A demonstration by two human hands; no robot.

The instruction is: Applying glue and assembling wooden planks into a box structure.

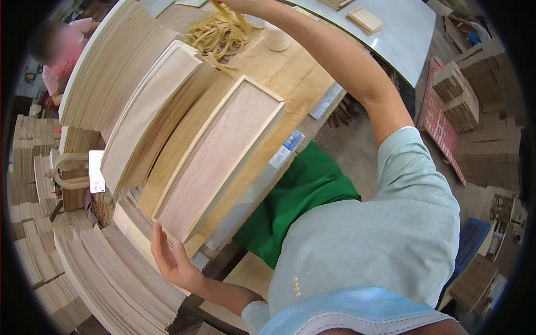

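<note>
A long, shallow wooden tray (218,162) with a thin raised rim lies on the wooden worktable in front of me. Beside its near-left end is my left hand (176,267), fingers stretched and apart; whether they touch the rim I cannot tell. My right arm reaches across to the far side, where my right hand (228,3) is partly cut off by the picture's top edge. A flat tan band (239,21) rises to its fingers, which seem closed on it. Below lies a tangled pile of similar bands (215,36).
Tall stacks of thin wooden panels (151,111) stand left of the tray, with more panels (117,273) lower left. A white cup-like container (276,38) sits by the bands. A pale table (391,33) is behind my right arm. A person in pink (67,53) is at far left.
</note>
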